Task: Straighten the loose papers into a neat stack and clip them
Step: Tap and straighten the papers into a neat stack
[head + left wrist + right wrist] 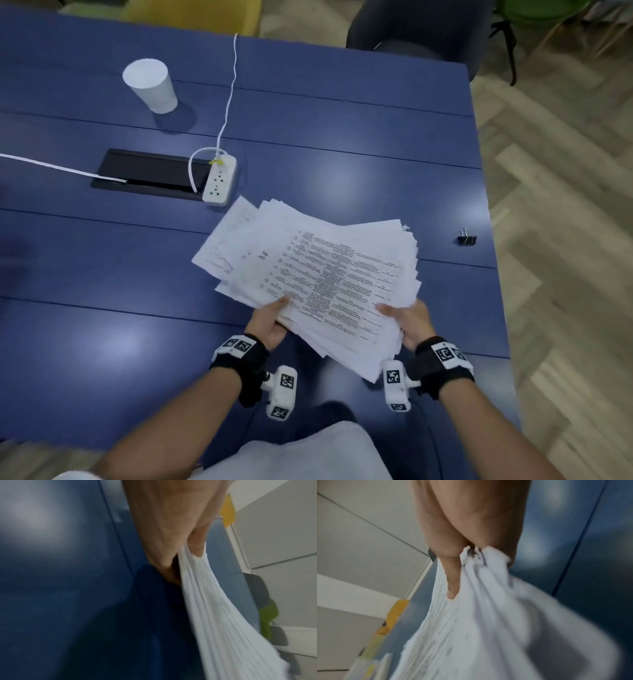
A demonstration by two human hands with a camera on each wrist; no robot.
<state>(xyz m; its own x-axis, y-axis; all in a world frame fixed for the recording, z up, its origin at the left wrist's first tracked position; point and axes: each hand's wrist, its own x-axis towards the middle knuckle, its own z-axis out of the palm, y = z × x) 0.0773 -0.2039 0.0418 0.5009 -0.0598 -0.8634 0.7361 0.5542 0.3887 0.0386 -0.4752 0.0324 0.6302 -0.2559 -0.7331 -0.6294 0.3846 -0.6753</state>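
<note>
Both hands are gripping the papers [318, 274] at their near edge, lifting that edge off the blue tabletop [102, 267]. The left hand [270, 322] is pinching the near-left corner, thumb on top; the right hand [407, 322] is pinching the near-right corner the same way. The sheets are fanning out unevenly, far corners splayed. The binder clip [467, 237] is lying well to the right of the papers; the power strip [219, 180] is sitting just beyond them, the paper cup [150, 85] farther off.
</note>
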